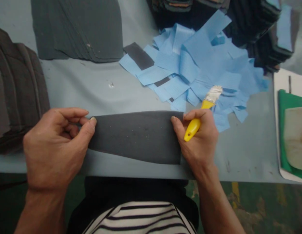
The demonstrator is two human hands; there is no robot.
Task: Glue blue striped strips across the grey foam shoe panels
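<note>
Striped shirt fabric on the person's torso lies nearest, below a dark grey tapered panel held at the front of the blue-grey table. The left hand pinches the panel's narrower end between thumb and forefinger, its other fingers curled. The right hand has its thumb pressed on the panel's upper right corner, the forefinger bent beside it; the remaining fingers are hidden. So the panel stretches between the two thumbs, white specks on its face.

A yellow-handled paintbrush is lodged in the right hand, just beyond the panel's right end, its bristles angled away over loose blue strips. Those strips are heaped beyond the panel to the right, with the brush and right hand covering part of their near edge. Past the panel's left end stands a brownish stack; farther beyond it, overlapping dark grey pieces. Well right of the panel, a green sheet lies on a white board, under what is perhaps a translucent plate.
</note>
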